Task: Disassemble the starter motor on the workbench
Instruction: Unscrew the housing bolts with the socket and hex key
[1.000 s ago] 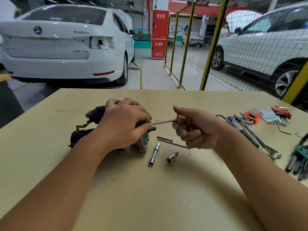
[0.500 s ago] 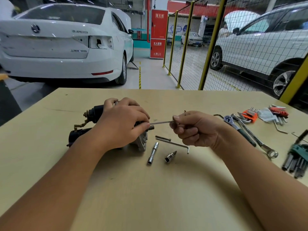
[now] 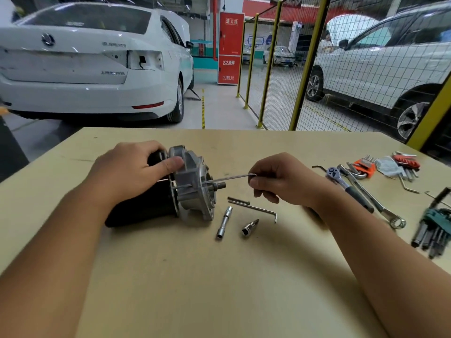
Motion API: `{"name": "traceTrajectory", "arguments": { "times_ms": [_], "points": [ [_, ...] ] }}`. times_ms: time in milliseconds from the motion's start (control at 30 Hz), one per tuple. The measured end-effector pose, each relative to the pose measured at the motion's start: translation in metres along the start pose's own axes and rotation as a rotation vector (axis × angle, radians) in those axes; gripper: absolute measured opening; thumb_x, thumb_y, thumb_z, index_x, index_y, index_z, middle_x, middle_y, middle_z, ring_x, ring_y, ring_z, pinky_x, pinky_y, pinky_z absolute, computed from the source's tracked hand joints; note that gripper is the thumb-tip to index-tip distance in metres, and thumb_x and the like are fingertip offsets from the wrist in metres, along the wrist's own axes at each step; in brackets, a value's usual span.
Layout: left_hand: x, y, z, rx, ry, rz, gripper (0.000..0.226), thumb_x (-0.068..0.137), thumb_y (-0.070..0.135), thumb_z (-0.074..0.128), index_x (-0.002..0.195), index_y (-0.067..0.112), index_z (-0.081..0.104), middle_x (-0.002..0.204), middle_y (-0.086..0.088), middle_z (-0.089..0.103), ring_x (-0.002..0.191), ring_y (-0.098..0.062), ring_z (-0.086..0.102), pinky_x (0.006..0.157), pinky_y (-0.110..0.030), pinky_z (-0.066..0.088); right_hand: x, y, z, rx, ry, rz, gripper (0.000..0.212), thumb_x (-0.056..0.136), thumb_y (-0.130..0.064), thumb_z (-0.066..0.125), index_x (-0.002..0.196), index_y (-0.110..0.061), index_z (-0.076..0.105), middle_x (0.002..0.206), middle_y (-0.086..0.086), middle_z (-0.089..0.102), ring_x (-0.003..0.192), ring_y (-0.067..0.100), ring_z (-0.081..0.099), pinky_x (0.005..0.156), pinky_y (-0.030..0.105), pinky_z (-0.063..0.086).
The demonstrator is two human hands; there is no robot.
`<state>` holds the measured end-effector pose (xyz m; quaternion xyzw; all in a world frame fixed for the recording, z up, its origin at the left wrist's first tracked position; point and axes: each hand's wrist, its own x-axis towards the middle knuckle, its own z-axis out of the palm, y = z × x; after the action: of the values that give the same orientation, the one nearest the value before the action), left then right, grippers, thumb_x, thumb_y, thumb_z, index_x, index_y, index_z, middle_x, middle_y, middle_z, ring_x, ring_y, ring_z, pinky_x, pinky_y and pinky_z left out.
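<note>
On the workbench (image 3: pixel 170 276): starter motor (image 3: pixel 192 189) lies on its side, left of centre, silver end housing facing right
Left hand (image 3: pixel 136 174): wrapped over the motor's black body, thumb pressed on the top of the housing
Right hand (image 3: pixel 280 181): just right of the motor, fingers curled round the bent end of a hex key (image 3: pixel 229 178)
Hex key: long arm reaches left to the housing face, just above the shaft (image 3: pixel 219 185)
Beside the motor: second hex key (image 3: pixel 256 209), socket extension (image 3: pixel 224 222), bit socket (image 3: pixel 249 227)
Far right: ratchet (image 3: pixel 346 185), spanner (image 3: pixel 375 201)

bare workbench (image 3: pixel 195 289) nearside, sockets (image 3: pixel 224 222) and hex key (image 3: pixel 253 209) beside starter motor (image 3: pixel 192 189)
</note>
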<state>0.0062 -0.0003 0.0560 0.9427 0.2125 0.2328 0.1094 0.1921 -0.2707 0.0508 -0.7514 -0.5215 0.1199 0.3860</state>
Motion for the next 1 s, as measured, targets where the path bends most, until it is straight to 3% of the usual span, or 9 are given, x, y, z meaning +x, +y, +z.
{"name": "traceTrajectory", "arguments": {
  "times_ms": [133,267,400,467,533,633,767,867,1000],
  "points": [
    [0.006,-0.004,0.001,-0.13,-0.021,0.044,0.077,0.07,0.097,0.037,0.102,0.035,0.071,0.086,0.007,0.068,0.082,-0.02,0.062,0.075,-0.041,0.053,0.005,0.002,0.004,-0.261,0.144,-0.142,0.018,0.092,-0.005,0.067,0.08,-0.018,0.069,0.053,-0.005,0.063,0.047,0.007,0.059,0.055,0.013,0.044],
    [0.015,-0.014,-0.001,-0.291,-0.078,0.079,0.073,0.074,0.093,0.044,0.097,0.031,0.075,0.091,0.009,0.072,0.089,-0.017,0.066,0.086,-0.046,0.055,0.01,0.003,0.012,-0.466,0.283,-0.37,0.004,0.09,-0.007,0.072,0.089,-0.01,0.074,0.057,-0.009,0.064,0.05,0.001,0.06,0.06,0.008,0.044],
    [0.022,-0.022,0.002,-0.317,-0.078,0.09,0.072,0.076,0.091,0.046,0.096,0.029,0.076,0.09,0.007,0.073,0.089,-0.018,0.067,0.086,-0.048,0.055,0.01,0.004,0.016,-0.528,0.308,-0.407,0.004,0.09,-0.007,0.072,0.089,-0.01,0.074,0.058,-0.008,0.066,0.049,0.005,0.06,0.058,0.015,0.049],
    [0.021,-0.022,0.002,-0.305,-0.075,0.103,0.071,0.076,0.091,0.045,0.095,0.029,0.076,0.087,0.007,0.072,0.087,-0.019,0.066,0.084,-0.049,0.055,0.008,0.004,0.019,-0.338,0.251,-0.267,0.012,0.093,-0.008,0.068,0.084,-0.016,0.071,0.057,-0.009,0.063,0.046,0.009,0.058,0.052,0.02,0.047],
    [0.018,-0.02,0.002,-0.259,-0.075,0.104,0.076,0.076,0.093,0.04,0.1,0.03,0.076,0.088,0.007,0.071,0.086,-0.021,0.065,0.082,-0.049,0.055,0.009,0.002,0.024,0.125,0.187,-0.063,0.022,0.1,-0.018,0.06,0.08,-0.011,0.068,0.059,-0.001,0.059,0.043,0.015,0.044,0.045,0.027,0.038],
    [0.014,-0.014,-0.002,-0.142,-0.034,0.087,0.083,0.071,0.097,0.034,0.116,0.038,0.071,0.107,0.008,0.072,0.1,-0.022,0.064,0.089,-0.048,0.054,0.011,-0.003,0.031,0.569,0.121,0.247,0.043,0.103,-0.039,0.053,0.074,-0.009,0.065,0.062,0.005,0.034,0.051,0.017,0.022,0.046,0.026,0.021],
    [0.015,0.002,-0.013,-0.029,-0.145,0.19,0.087,0.063,0.092,0.052,0.138,0.047,0.057,0.13,0.015,0.066,0.116,-0.014,0.059,0.1,-0.042,0.049,0.011,-0.011,0.034,0.718,0.098,0.345,0.038,0.1,-0.038,0.057,0.071,-0.013,0.062,0.07,0.004,0.019,0.053,0.016,0.016,0.046,0.023,0.019],
    [0.037,0.009,-0.03,-0.126,-0.388,0.187,0.057,0.077,0.066,0.078,0.125,0.039,0.067,0.106,0.021,0.071,0.094,-0.001,0.065,0.089,-0.036,0.054,0.01,-0.017,0.034,0.707,0.127,0.27,0.035,0.102,-0.03,0.055,0.075,-0.009,0.059,0.072,0.008,0.015,0.056,0.017,0.013,0.048,0.025,0.017],
    [0.055,0.01,-0.034,-0.17,-0.467,0.244,0.024,0.088,0.043,0.079,0.107,0.028,0.075,0.094,0.007,0.075,0.09,-0.015,0.07,0.091,-0.05,0.056,0.008,-0.021,0.031,0.641,0.113,0.18,0.031,0.103,-0.019,0.051,0.083,0.002,0.058,0.072,0.012,0.016,0.059,0.022,0.014,0.053,0.034,0.016]
  ]
}}
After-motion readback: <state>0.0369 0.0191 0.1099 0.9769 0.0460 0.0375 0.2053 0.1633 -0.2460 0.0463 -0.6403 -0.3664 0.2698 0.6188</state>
